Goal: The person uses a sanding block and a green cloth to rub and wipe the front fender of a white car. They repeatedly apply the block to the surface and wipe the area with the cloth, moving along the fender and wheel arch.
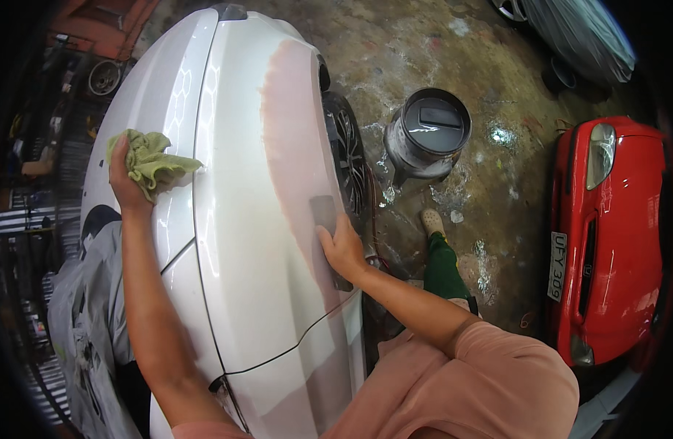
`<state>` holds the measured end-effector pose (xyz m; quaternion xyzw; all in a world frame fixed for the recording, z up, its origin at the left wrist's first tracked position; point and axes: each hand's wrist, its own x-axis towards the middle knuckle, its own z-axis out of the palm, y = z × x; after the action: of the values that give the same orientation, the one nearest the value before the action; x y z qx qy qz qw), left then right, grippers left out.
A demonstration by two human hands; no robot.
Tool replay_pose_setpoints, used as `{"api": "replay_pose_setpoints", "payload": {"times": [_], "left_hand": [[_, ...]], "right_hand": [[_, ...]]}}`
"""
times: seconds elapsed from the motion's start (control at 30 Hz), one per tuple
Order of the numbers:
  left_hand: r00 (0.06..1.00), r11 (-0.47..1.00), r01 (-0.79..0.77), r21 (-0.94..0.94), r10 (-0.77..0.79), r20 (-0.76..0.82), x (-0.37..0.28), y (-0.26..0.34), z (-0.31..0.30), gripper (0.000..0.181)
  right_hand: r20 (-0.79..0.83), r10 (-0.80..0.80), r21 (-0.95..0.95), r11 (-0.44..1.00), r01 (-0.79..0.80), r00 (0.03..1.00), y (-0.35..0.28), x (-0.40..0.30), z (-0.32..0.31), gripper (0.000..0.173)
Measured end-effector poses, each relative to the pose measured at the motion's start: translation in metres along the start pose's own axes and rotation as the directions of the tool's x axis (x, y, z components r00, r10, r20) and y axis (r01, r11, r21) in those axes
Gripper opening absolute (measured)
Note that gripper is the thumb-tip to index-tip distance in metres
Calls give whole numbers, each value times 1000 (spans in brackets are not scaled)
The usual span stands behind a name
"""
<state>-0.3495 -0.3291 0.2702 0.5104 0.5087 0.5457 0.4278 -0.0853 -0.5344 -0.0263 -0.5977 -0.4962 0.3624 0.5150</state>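
Observation:
My left hand [129,184] grips a crumpled yellow-green cloth [152,156] against the hood [144,104] of a white car, near the seam with the front fender [238,181]. Along that fender, above the wheel arch, runs a dull pinkish patch [292,142] with an uneven edge. Lower on this patch, my right hand [343,249] presses a thin grey rectangular piece [321,210], which looks like sandpaper or a sanding pad. Its middle is hidden under my palm, and a dark end shows below the hand.
A black bucket [461,123] of dark water stands on a support beside the front wheel [348,148]; a dark rectangular shape shows in it. A hose [375,219] lies on the wet concrete floor [369,49]. A red car [616,236] is at right, a covered vehicle [580,33] beyond.

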Motion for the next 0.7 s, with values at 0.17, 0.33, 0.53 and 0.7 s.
{"api": "replay_pose_setpoints", "payload": {"times": [0.17, 0.33, 0.53, 0.7], "left_hand": [[1000, 1000, -25, 17, 26, -10, 4, -2, 4, 41], [999, 999, -21, 41, 22, -26, 3, 0, 0, 42], [1000, 1000, -12, -4, 12, -26, -6, 3, 10, 35], [1000, 1000, -9, 16, 10, -19, -5, 3, 13, 36]], "right_hand": [[-1, 173, -99, 980, -172, 985, 8, 138, 0, 43], [45, 180, -174, 970, -170, 983, 0, 163, -2, 41], [37, 100, 16, 995, -101, 994, 24, 30, -2, 41], [30, 182, -137, 975, -177, 983, 4, 169, -3, 42]]}}
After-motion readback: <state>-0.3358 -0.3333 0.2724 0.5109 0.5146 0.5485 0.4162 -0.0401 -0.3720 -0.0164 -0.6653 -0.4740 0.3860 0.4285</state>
